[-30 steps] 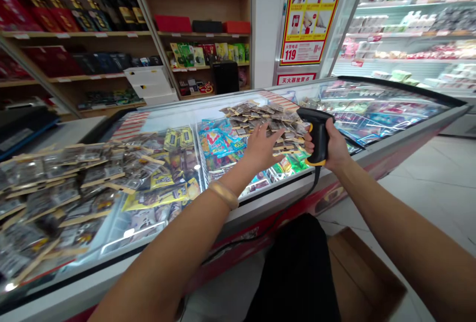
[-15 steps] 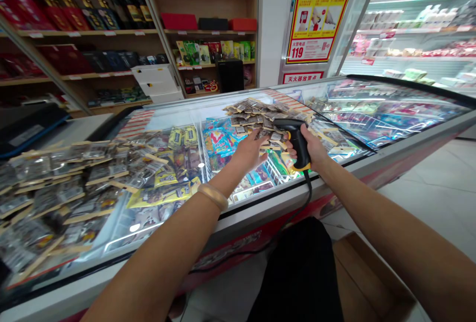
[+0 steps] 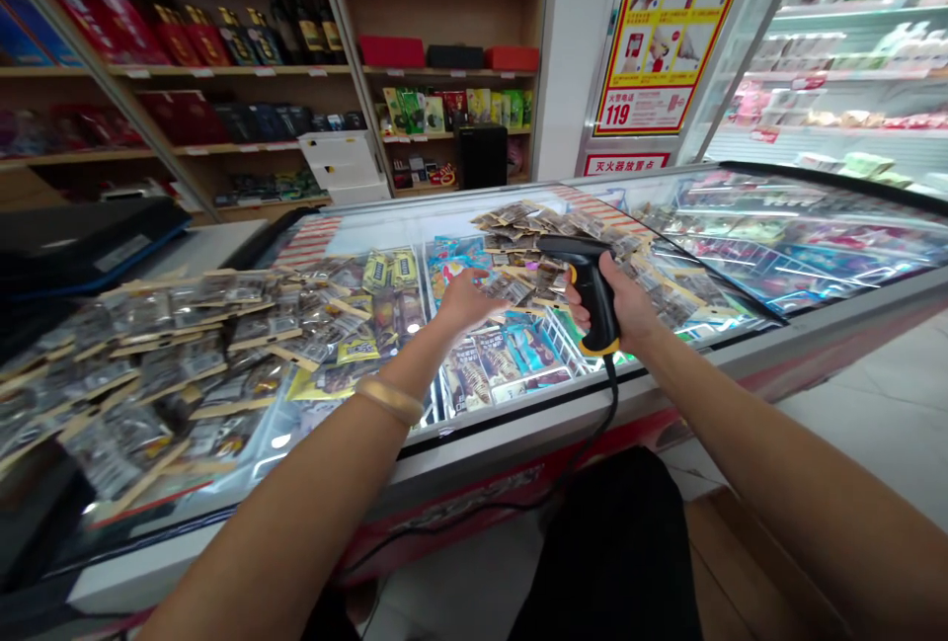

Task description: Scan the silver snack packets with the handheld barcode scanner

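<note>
My right hand (image 3: 628,303) is wrapped round the grip of a black and yellow barcode scanner (image 3: 598,310), whose head points left over the freezer glass. A cable runs down from its handle. To the left of it, my left hand (image 3: 466,301), with a gold bangle (image 3: 389,399) on the wrist, reaches over the glass with thumb and fingers apart and nothing in them. Small clear packets with tan edges lie in a pile (image 3: 522,218) beyond and beside the scanner. A larger heap of similar packets (image 3: 199,350) spreads across the left end of the glass.
Under the freezer's glass lid (image 3: 370,216) are wrapped ice creams (image 3: 474,369) in wire baskets. A dark case (image 3: 81,236) stands at the far left. Behind are shelves of boxes and bottles (image 3: 311,24). An open cardboard box (image 3: 748,562) sits on the floor by my leg.
My left hand has moved left, away from the packets near the scanner. The right hand still holds the scanner in nearly the same place. The view has turned slightly left.
</note>
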